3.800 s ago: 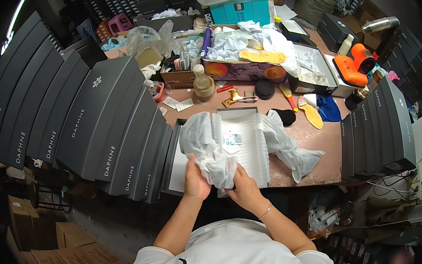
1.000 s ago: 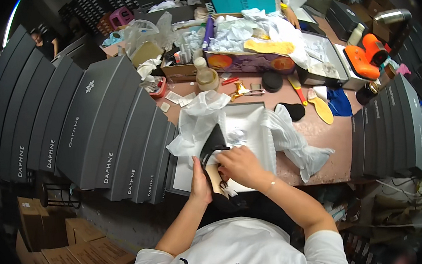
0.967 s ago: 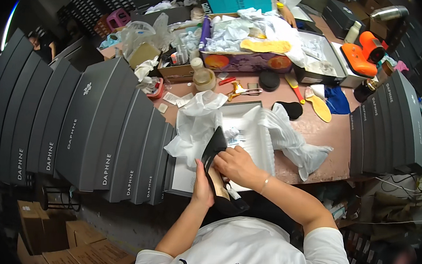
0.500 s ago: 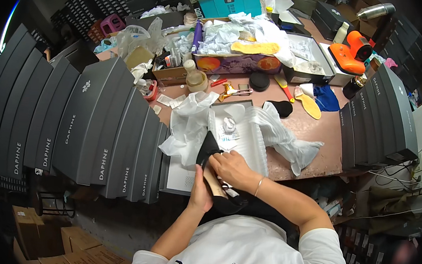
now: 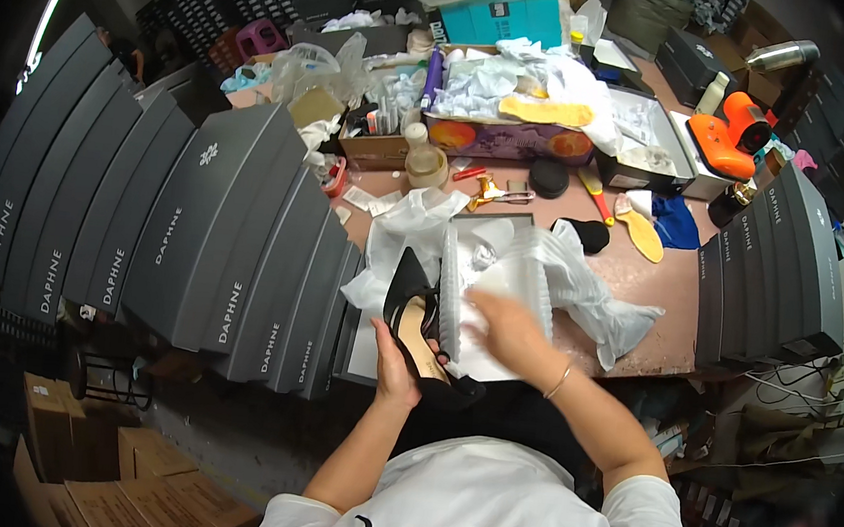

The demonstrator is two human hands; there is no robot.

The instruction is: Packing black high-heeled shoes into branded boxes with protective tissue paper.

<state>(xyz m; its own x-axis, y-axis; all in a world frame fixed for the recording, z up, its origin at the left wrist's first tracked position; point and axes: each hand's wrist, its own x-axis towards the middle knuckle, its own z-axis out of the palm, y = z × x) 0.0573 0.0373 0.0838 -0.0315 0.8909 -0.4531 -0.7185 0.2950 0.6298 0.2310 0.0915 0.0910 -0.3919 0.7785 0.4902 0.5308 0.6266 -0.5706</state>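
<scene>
A black pointed-toe shoe (image 5: 404, 280) with a beige insole is held in my left hand (image 5: 397, 370), toe pointing away from me. The fingers wrap under its side near the heel end. My right hand (image 5: 516, 340) is apart from the shoe, over the near part of an open shoebox (image 5: 547, 287); motion smears its fingers. White lining and a small crumpled white item (image 5: 484, 258) show inside the box. White tissue paper (image 5: 400, 226) spreads over the box's left side, and another wrinkled sheet (image 5: 604, 305) trails off its right side.
Dark grey shoeboxes (image 5: 214, 235) stand in a row at left, and more (image 5: 783, 265) at right. Behind the open box are a glass bottle (image 5: 425, 168), a black round tin (image 5: 549, 180), a brush (image 5: 597, 195), yellow insoles (image 5: 639, 232) and an orange device (image 5: 721, 144).
My right hand has left the shoe and moved right over the box. My left hand still holds the shoe, whose insole now shows more. The whole view has shifted slightly.
</scene>
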